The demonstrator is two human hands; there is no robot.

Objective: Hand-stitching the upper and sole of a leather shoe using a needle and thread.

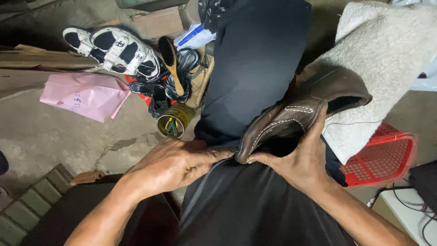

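Resting across a lap clothed in black trousers (255,68), a brown leather shoe (296,114) with pale stitching is seen at the centre of the view, its opening turned toward the upper right and its toe pointing down toward the hands. Behind the shoe, to its right, a cream towel (382,59) is draped, and below that towel a red plastic basket (387,157) is noted. The right hand (302,161) is wrapped under the shoe from below, thumb pressed along the upper near the stitching, fingers closed against the sole edge. The left hand (175,164) is laid just left of the shoe's toe, its fingertips pressed together at the toe tip. Left of the shoe, on the concrete floor, a pink paper bag (84,95) is recorded. Above the bag, white strapped sandals (114,48) are piled with black sandals (173,86), a wooden brush (170,61) lying on them. A round tin (175,120) stands between pile and shoe.
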